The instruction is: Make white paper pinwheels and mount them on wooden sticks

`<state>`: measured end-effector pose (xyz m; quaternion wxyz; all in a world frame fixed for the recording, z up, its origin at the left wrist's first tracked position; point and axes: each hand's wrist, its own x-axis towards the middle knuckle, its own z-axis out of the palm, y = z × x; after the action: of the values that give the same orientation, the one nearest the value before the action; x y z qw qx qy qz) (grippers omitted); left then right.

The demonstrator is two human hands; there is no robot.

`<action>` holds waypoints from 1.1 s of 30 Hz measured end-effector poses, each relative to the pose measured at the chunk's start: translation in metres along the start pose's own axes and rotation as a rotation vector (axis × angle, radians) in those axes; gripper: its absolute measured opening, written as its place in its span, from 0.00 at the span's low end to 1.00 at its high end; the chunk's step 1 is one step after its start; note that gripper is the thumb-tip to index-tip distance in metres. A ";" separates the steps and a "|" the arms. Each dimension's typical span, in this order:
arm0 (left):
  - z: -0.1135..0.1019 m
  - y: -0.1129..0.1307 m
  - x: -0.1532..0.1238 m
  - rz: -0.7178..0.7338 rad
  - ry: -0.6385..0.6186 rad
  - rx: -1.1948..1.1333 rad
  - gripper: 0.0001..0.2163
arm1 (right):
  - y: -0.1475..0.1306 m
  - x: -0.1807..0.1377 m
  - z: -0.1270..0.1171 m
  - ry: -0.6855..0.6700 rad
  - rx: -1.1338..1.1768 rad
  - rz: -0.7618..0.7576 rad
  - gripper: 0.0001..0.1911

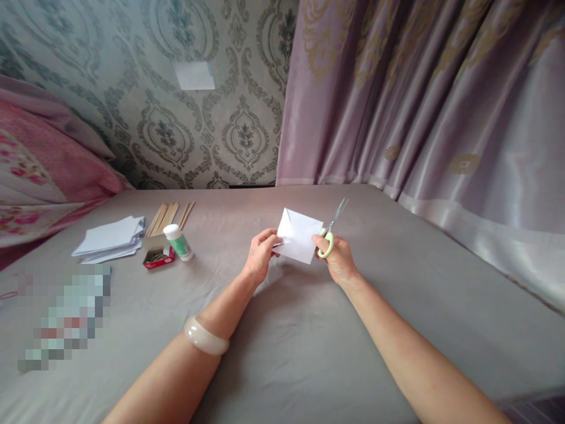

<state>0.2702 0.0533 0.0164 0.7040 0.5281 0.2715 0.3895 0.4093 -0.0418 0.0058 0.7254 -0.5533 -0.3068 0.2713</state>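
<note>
My left hand point(260, 254) pinches the left edge of a folded white paper point(299, 234) held up above the grey sheet. My right hand point(338, 256) grips the paper's right edge while its fingers are through the pale green handles of a pair of scissors point(332, 228). The scissor blades point up and away to the right, behind the paper. A pale bangle point(205, 337) sits on my left wrist.
On the grey bed sheet point(282, 330) to the left lie a stack of white papers point(110, 238), a bundle of wooden sticks point(166, 217), a glue bottle point(179, 242) and a small red box point(156, 257). A pink pillow point(39, 171) lies far left. Curtains point(432, 118) hang at right.
</note>
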 end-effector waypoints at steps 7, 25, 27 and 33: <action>0.000 -0.002 0.000 -0.070 -0.059 -0.136 0.12 | -0.003 -0.004 0.007 0.109 -0.052 -0.094 0.20; 0.018 -0.008 -0.009 -0.030 0.015 -0.133 0.12 | -0.011 -0.011 0.011 0.151 -0.246 -0.139 0.22; 0.012 -0.003 -0.003 0.001 0.067 -0.166 0.12 | -0.012 -0.013 0.011 0.031 -0.362 -0.063 0.25; 0.004 0.010 0.005 0.041 0.144 -0.237 0.13 | -0.017 -0.026 0.014 -0.443 -0.578 0.071 0.30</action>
<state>0.2740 0.0565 0.0273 0.7321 0.4173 0.2624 0.4701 0.3826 -0.0561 0.0213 0.4454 -0.6735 -0.5009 0.3116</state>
